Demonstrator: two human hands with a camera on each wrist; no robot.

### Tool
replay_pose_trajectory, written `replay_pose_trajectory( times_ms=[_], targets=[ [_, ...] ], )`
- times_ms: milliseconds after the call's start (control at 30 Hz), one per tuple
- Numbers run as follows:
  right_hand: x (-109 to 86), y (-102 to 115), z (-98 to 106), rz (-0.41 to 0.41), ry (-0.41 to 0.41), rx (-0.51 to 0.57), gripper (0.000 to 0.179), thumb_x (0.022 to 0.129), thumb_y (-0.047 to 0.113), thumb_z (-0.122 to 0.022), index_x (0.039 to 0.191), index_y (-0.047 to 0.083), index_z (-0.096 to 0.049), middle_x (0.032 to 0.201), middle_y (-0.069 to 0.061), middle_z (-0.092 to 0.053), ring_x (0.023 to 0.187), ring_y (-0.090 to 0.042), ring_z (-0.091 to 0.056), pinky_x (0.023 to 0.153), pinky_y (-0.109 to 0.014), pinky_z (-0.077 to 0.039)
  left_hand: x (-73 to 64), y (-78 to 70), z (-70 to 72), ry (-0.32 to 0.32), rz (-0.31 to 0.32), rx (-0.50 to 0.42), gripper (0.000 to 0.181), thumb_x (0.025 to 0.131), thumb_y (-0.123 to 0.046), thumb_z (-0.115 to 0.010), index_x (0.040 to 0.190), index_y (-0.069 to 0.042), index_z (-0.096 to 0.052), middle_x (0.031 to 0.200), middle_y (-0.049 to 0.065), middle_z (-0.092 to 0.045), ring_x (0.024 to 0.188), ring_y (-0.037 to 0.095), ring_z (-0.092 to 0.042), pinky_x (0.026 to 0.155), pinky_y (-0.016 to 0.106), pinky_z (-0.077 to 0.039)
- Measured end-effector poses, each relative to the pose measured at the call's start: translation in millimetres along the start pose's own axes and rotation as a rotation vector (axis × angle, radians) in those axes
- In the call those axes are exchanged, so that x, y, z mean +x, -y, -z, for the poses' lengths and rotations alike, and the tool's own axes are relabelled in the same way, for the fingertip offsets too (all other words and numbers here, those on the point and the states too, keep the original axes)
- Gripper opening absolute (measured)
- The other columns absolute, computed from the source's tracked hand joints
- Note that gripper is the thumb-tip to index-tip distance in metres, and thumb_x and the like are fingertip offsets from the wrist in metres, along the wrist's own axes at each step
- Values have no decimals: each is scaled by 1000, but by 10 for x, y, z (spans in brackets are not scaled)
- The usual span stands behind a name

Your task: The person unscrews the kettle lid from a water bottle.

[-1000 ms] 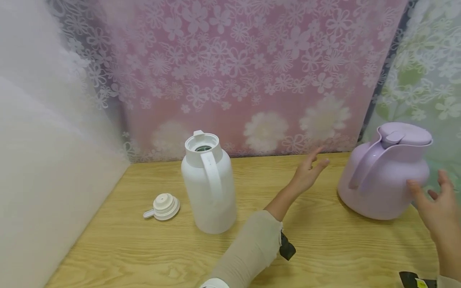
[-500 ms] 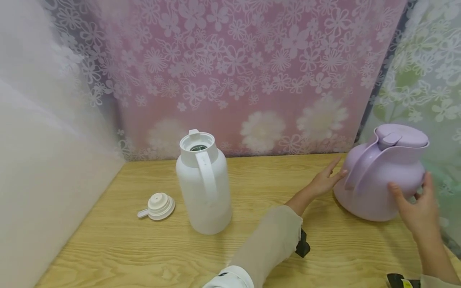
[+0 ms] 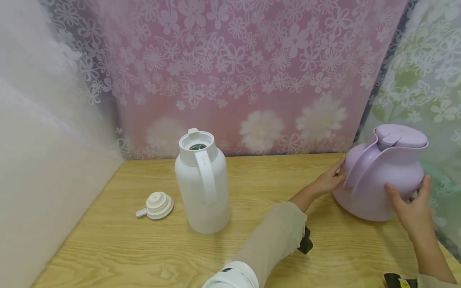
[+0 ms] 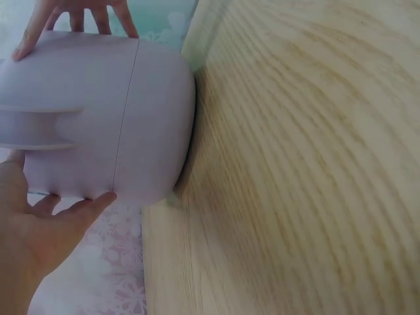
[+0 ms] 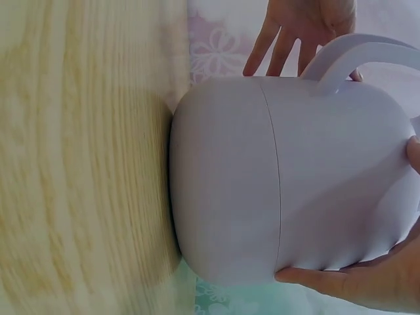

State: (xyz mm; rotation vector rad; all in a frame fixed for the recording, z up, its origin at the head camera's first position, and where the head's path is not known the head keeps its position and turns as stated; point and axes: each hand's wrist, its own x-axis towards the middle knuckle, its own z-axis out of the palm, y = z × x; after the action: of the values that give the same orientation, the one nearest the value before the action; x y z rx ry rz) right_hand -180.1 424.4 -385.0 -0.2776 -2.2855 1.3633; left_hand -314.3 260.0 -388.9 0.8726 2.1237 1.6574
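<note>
A lilac thermos jug [image 3: 389, 180] with its lid on stands upright at the right of the table. My left hand [image 3: 329, 180] holds its left side near the handle [image 4: 39, 128], thumb in front and fingers toward the back. On the other side my right hand [image 3: 414, 210] grips the jug's round body, its thumb on the near face. In the right wrist view, the jug's base rests on the wood. Left of the hands stands a white thermos jug [image 3: 203, 196], its mouth uncovered. A small white stepped lid [image 3: 157, 205] with a tab lies beside it.
The wooden table [image 3: 144, 256] runs back to a pink flowered curtain [image 3: 259, 80]. A pale wall [image 3: 54, 160] borders the left side, and a greenish flowered sheet [image 3: 428, 88] is close behind the lilac jug.
Both hands have moved in to the lilac jug and now hold its sides; a second ago the left was apart from it. The jug, white thermos and lid appear to stay put.
</note>
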Motion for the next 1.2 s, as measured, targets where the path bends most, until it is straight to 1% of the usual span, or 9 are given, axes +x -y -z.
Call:
replay_pose_trajectory(
  times_ms=[100, 200, 267, 333, 533, 733, 800, 1000, 1200],
  targets=[
    [10, -7, 28, -3, 4, 27, 86, 93, 28, -50, 141, 35, 21, 150, -11, 15, 125, -55, -3, 99, -59, -9, -35, -35, -36, -62, -3, 0, 56, 95, -23, -52, 144, -34, -29, 142, -14, -31, 116, 13, -46, 78, 20, -45],
    [29, -28, 60, 7, 7, 40, 83, 94, 25, -50, 143, 34, 16, 151, -12, 11, 125, -54, -5, 100, -34, -29, -73, -55, -82, -153, -33, 17, 56, 92, -24, -59, 142, -29, -36, 137, -13, -39, 115, 11, -47, 83, 21, -43],
    [40, -49, 79, 23, 19, 44, 81, 94, 22, -49, 144, 33, 13, 151, -12, 9, 126, -51, -8, 86, -16, -39, -105, -51, -106, -211, -56, 27, 55, 89, -25, -62, 140, -23, -40, 135, -11, -42, 118, 10, -44, 89, 23, -40],
    [59, -74, 107, 52, 38, 41, 78, 95, 20, -48, 145, 33, 11, 152, -9, 6, 128, -48, -10, 67, -5, -39, -123, -50, -121, -246, -73, 25, 55, 87, -25, -65, 137, -19, -43, 134, -9, -43, 121, 9, -39, 93, 25, -37],
    [178, -184, 183, 124, 60, 22, 76, 95, 17, -48, 147, 32, 6, 152, -10, 3, 130, -42, -15, 63, -5, -39, -114, -70, -118, -219, -105, -37, 56, 85, -19, -67, 132, -19, -35, 136, -5, -41, 123, 8, -37, 94, 24, -35],
    [244, -420, 213, 101, 52, 6, 77, 95, 17, -49, 146, 32, 6, 152, -6, -2, 130, -25, -24, 62, -6, -41, -189, -114, -137, -223, -97, 78, 72, 85, -25, -67, 146, -27, -27, 140, -3, -38, 123, 11, -38, 94, 22, -34],
    [215, -392, 199, 99, 47, -5, 76, 95, 17, -49, 146, 32, 6, 152, -6, -3, 127, -14, -28, 62, -6, -41, -230, -131, -131, -227, -96, 117, 72, 85, -27, -66, 146, -27, -27, 143, -2, -34, 126, 12, -35, 96, 22, -31],
    [106, -187, 156, 140, 67, 5, 74, 96, 15, -47, 147, 28, 5, 151, -11, -3, 117, 0, -35, 63, -7, -43, -338, -178, -92, -249, -141, 153, 70, 86, -28, -65, 145, -22, -28, 144, 2, -32, 128, 12, -31, 99, 24, -29],
    [115, -115, 96, 183, 88, -1, 74, 95, 13, -48, 147, 29, 2, 151, -12, -5, 117, -3, -36, 63, -7, -42, -480, -190, -27, -322, -171, 168, 70, 86, -32, -65, 145, -21, -30, 143, 1, -34, 127, 13, -34, 98, 24, -31]
  ],
)
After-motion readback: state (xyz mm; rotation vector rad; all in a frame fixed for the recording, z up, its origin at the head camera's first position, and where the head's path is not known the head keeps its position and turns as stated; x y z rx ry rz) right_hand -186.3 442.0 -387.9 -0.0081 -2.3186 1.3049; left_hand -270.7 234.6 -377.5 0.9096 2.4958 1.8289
